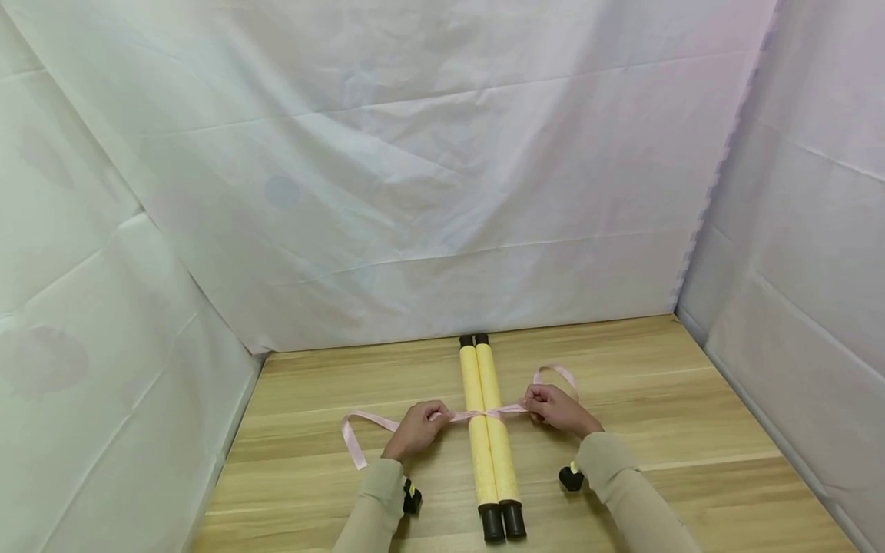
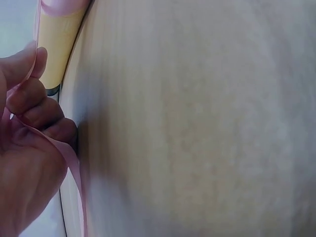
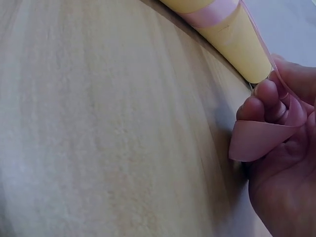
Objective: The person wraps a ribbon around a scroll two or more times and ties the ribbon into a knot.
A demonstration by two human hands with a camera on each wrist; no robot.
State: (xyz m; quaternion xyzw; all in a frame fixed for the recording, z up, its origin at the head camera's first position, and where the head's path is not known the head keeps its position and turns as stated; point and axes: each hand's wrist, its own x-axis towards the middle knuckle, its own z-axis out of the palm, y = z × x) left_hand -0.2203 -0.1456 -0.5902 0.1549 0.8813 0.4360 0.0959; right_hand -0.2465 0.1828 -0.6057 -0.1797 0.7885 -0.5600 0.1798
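Observation:
Two yellow tubes (image 1: 484, 384) with black end caps lie side by side on the table. Around their middle runs a pink ribbon (image 1: 512, 408), crossed or knotted on top, its two ends drawn out sideways. Left of the tubes, my left hand (image 1: 418, 427) pinches one ribbon end between thumb and forefinger; the tail trails out below the palm in the left wrist view. On the other side, my right hand (image 1: 558, 408) pinches the other end, whose tail loops behind the hand. In the right wrist view, a flat ribbon band wraps a yellow tube (image 3: 237, 44).
The wood-grain table (image 1: 311, 476) meets a white cloth backdrop (image 1: 415, 192) at its back edge, close to the tubes' far caps. White cloth also hangs at left and right. A small black device (image 1: 571, 478) sits under the right wrist, a similar one (image 1: 412, 498) by the left.

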